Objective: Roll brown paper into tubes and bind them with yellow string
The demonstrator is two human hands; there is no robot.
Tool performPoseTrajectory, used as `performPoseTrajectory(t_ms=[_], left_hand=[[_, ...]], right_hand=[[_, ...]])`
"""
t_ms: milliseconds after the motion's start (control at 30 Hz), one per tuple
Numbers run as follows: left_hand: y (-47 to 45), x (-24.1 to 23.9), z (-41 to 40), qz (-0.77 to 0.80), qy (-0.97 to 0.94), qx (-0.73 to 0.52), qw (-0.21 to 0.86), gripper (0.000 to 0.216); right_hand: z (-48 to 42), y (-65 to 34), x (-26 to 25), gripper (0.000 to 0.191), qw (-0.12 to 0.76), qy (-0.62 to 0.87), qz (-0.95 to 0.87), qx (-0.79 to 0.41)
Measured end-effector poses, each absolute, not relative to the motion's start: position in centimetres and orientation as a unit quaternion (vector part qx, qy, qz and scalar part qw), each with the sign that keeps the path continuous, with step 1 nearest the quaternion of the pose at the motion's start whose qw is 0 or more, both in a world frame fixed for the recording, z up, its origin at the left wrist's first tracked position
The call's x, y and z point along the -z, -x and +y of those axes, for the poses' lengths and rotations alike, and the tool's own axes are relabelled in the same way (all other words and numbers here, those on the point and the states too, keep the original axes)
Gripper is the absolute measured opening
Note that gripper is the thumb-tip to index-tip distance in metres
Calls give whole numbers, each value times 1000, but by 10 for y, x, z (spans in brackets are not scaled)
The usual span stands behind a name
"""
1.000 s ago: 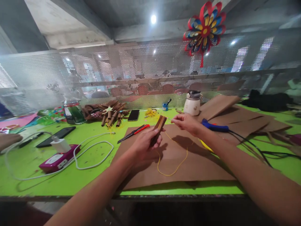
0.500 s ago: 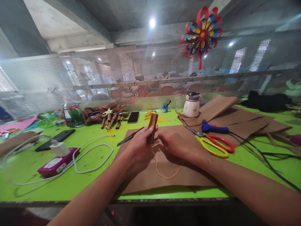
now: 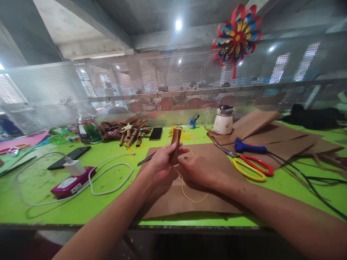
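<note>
In the head view my left hand (image 3: 162,159) grips an upright bundle of folded brown paper (image 3: 176,144), its fingertips showing on the right side. My right hand (image 3: 196,169) is close beside the bundle's lower end, fingers pinched together. Yellow string (image 3: 187,196) hangs from the bundle's base in a loop that passes beneath my right wrist, and a short stretch also shows above the right knuckles. What lies between the right fingertips is mostly hidden; it appears to be this string. Under both hands lies a brown paper sheet (image 3: 173,207).
Right of my hands lie scissors (image 3: 251,173) with red and yellow handles and a blue glue gun (image 3: 249,147). A dark craft knife (image 3: 146,159) is by my left wrist. A purple power strip (image 3: 72,184), white cable, phones, bottle (image 3: 88,128) and paper rolls (image 3: 132,137) stand farther off.
My right hand has come closer to the bundle, and string now shows above it. My left fingers reach further past the bundle. Another person's hand at the far left has gone from view.
</note>
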State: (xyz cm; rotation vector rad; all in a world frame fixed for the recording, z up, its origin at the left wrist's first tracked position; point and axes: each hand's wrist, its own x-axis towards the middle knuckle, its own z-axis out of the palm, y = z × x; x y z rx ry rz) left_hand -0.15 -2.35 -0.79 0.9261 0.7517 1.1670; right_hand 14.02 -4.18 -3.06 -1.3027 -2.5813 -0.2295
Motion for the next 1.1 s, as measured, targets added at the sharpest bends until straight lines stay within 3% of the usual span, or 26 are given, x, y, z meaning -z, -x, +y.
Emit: performPoseTrajectory(t_ms=[333,533,633,733,833,900,1100], left_hand=[[-1,10,-24,326,-394,-546,664,16],[1,18,-18,348,-409,-559,632,14],[2,25,-13,338,-410,-564,632,11],[1,33,-8,335,-430,-561,623,11],[-1,37,-10,325,-487,-538,606,20],[-4,39,-14,320,-528,-502,606,25],[-9,38,-23,291,-577,-439,624,25]], right_hand=[[-53,-128,42,22,130,355,-923,75],[-59,-132,35,19,134,213,-965,71],[-64,-141,20,19,194,172,-964,62],[-57,-152,7,19,294,264,-918,24],[-33,-162,6,26,394,441,-805,-45],[-13,-167,12,24,434,482,-748,-139],[15,-185,16,27,436,383,-689,-434]])
